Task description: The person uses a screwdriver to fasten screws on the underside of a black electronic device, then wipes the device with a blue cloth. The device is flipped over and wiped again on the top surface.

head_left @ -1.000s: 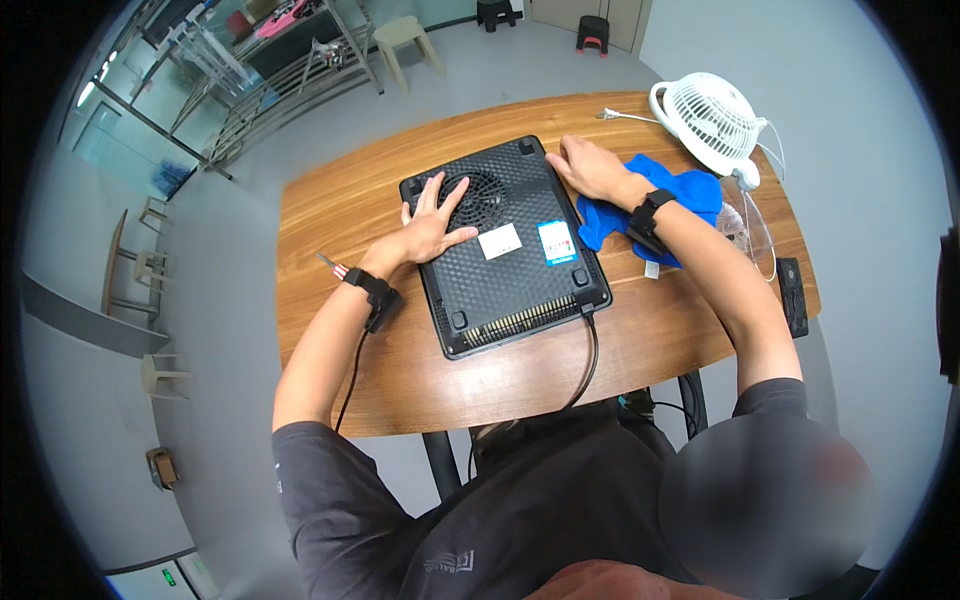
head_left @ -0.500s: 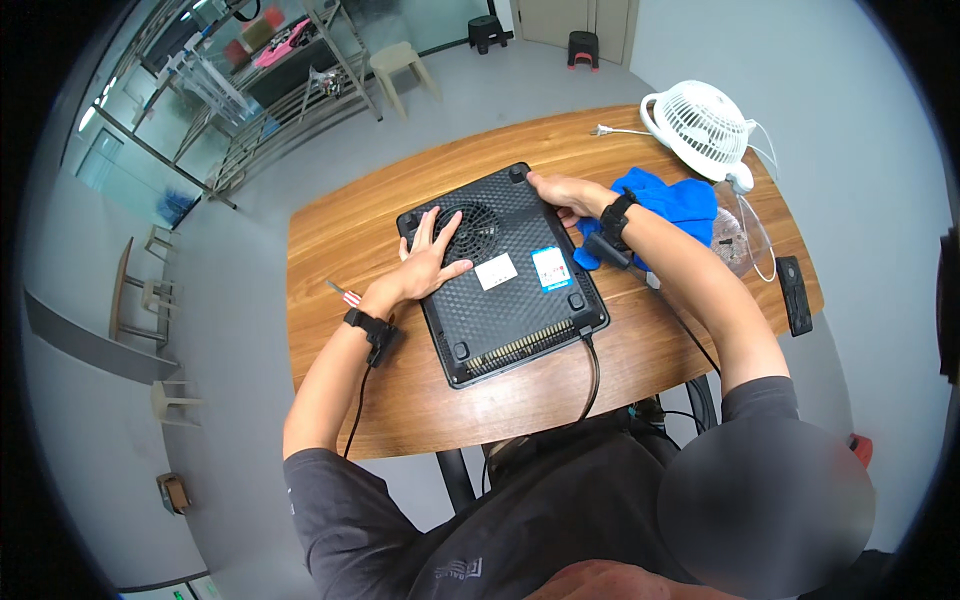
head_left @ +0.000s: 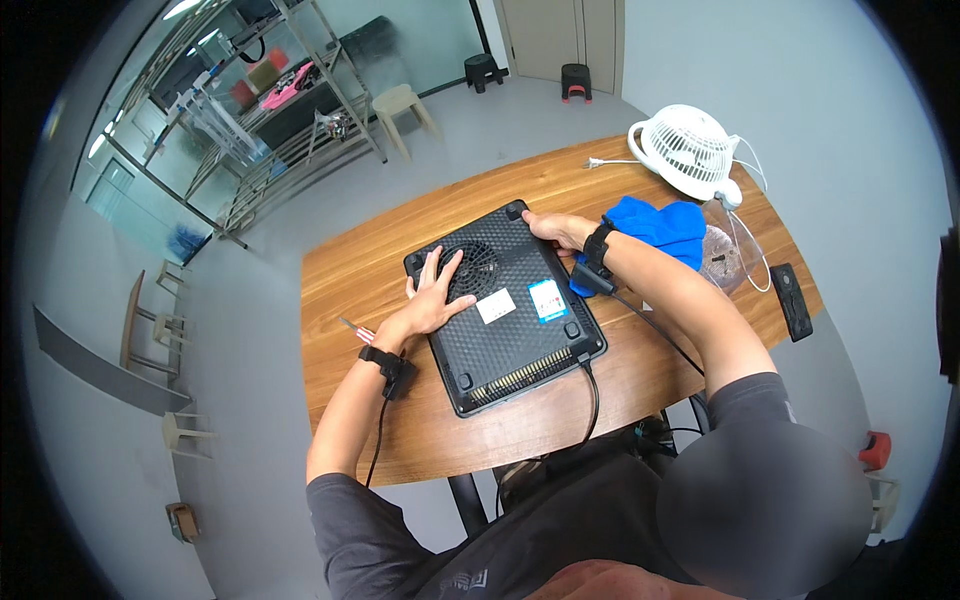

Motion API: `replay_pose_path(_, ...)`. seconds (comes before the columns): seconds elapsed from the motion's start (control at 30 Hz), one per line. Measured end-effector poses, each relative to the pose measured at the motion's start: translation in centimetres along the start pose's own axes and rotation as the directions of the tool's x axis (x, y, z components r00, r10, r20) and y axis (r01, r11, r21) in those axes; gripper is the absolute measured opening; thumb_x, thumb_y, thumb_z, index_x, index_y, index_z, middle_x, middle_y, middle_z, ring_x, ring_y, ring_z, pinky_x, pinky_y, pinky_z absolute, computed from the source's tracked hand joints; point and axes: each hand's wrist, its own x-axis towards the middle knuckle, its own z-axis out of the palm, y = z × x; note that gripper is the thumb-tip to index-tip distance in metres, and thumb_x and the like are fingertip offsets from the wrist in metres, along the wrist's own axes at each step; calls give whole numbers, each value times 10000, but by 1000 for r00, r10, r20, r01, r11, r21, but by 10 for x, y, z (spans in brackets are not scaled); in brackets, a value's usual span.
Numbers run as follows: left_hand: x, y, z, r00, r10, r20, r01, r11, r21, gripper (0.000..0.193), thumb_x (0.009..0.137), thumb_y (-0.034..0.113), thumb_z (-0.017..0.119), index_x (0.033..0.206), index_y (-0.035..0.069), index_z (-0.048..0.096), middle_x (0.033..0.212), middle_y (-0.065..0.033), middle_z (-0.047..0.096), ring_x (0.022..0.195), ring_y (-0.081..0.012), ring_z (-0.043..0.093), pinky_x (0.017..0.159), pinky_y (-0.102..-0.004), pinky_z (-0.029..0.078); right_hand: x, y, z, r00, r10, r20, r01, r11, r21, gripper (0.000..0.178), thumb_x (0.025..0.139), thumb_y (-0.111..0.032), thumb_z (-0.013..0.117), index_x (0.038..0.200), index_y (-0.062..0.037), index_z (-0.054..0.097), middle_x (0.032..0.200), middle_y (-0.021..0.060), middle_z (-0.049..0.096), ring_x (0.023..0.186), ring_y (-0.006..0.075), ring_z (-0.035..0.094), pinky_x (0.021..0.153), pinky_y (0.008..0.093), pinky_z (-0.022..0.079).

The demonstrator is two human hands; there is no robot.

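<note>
- Black cooktop (head_left: 505, 305), flipped underside up, lying slantwise on the wooden table (head_left: 340, 290), round fan grille toward the far left corner, power cord (head_left: 592, 400) trailing off the near edge.
- Left hand (head_left: 435, 300) spread flat on the grille, fingers apart, clamped on nothing.
- Right hand (head_left: 560, 230) now curled over the unit's far right edge near a corner foot; half a second back, resting a little further in on the base. Grip there loosely closed on the rim, judging by the bent fingers.
- Unit itself turned slightly since a second ago, suggesting steadying or repositioning rather than lifting.
- Count on the base: two stickers, one white (head_left: 496, 306), one blue-and-white (head_left: 548, 300); four corner feet, as far as visible.
- Count on the table: one white desk fan (head_left: 685, 150), one blue cloth (head_left: 655, 228), one clear container with dark contents (head_left: 722, 258), one dark remote-like bar (head_left: 791, 300), one small screwdriver (head_left: 355, 330) just left of the left wrist.
- Two black wrist bands, one per arm, each with a lead.
</note>
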Motion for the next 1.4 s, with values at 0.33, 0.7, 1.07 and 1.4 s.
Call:
replay_pose_path(0.33, -2, 0, 0, 1000, 17, -15, -17, 1000, 9, 916, 941, 642, 584, 1641, 268, 127, 1691, -209, -5, 1565, -419, 30, 1205, -670, 69, -11, -1, 2, 999, -20, -37, 18, 999, -45, 743, 1036, -689, 198, 1303, -128, 606, 1112, 34, 642, 973, 167, 539, 820, 366, 439)
replay_pose_path(0.7, 0, 10, 6, 996, -34, -78, 34, 999, -3, 774, 1016, 607, 456, 1637, 280, 130, 1696, -195, -19, 1565, -420, 32, 1185, -711, 95, -24, 4, -3, 973, -229, 36, 220, 959, 178, 764, 1087, -549, 239, 1470, 82, 433, 1470, 244, 516, 1366, 349, 487, 1088, 467, 431)
replay_pose_path(1.07, 9, 135, -34, 938, -289, -191, 305, 950, 63, 909, 1007, 668, 372, 1523, -79, 337, 1457, -383, 447, 1313, -530, 499, 1101, -526, 441, -67, -12, -15, 830, -450, -330, 499, 863, 76, 816, 925, -653, 557, 1083, 132, 711, 1083, 305, 715, 1050, 386, 700, 930, 423, 526)
replay_pose_path(1.4, 14, 215, -87, 944, -331, 11, 321, 924, 207, 1312, 772, 775, 674, 1463, -234, 197, 1346, -374, 556, 1266, -426, 588, 1053, -451, 485, -106, -63, -12, 702, -530, -475, 514, 839, -178, 763, 855, -626, 626, 926, 126, 732, 929, 335, 716, 977, 447, 714, 889, 468, 550)
